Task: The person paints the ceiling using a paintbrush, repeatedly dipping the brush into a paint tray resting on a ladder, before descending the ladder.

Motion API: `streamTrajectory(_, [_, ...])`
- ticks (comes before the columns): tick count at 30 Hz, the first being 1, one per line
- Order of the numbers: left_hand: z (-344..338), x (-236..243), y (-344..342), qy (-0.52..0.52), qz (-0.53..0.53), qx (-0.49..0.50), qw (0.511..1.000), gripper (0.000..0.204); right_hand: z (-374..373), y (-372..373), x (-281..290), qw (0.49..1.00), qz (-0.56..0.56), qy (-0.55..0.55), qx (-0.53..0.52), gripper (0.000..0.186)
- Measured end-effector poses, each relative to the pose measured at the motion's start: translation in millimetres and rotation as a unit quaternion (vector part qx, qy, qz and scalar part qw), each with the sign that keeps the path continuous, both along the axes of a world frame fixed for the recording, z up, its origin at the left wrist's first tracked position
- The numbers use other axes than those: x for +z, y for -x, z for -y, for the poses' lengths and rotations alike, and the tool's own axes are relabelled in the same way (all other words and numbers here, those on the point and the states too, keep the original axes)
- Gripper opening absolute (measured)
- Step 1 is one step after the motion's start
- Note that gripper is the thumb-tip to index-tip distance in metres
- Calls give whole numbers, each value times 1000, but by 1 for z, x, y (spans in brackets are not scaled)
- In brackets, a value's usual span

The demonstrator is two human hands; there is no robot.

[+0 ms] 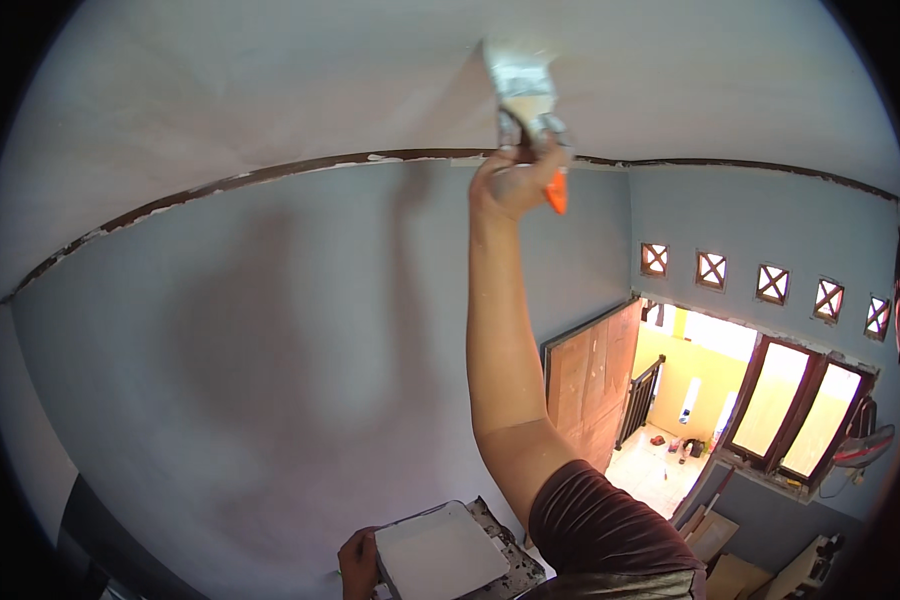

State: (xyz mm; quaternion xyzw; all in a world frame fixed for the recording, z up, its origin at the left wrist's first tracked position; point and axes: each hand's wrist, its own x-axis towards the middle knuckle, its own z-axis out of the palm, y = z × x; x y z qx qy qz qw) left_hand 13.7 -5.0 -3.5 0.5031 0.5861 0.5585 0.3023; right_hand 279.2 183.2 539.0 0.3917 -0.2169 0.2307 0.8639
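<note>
Gripping: right hand [515, 185] closed round the handle of a flat, wide-headed tool [525, 88], arm raised overhead. Tool appearance: pale, whitish head, cream section below it, orange handle end [557, 194] projecting below the fist. Motion blur; cannot tell whether the head is bristle or blade. Its upper edge meets its own shadow on the pale ceiling [270, 80], apparently in contact, near the dark strip [300, 166] along the top of the grey-blue wall [350, 280].

Container: squarish tub [415, 516] at the near side, low in view; flat white surface inside a thin dark rim. Paint, paste or lid, cannot tell. Speckled grey-black surface [522, 572] just to its right.

Left hand [358, 562]: at the tub's left edge, fingers curled against it; full grip partly hidden.

Position: tool in the right hand, well above the tub and left hand. Open wooden door [592, 365] far right.
</note>
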Motion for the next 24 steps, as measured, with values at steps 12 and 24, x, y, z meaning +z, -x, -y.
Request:
streamTrajectory(12, [5,10,-9,37,-15,38,998,35,-78,0,-13,965,152,216,-7,14])
streamTrajectory(24, [13,36,-21,86,-23,66,994,41,60,-100,-22,981,-36,-91,-169,25])
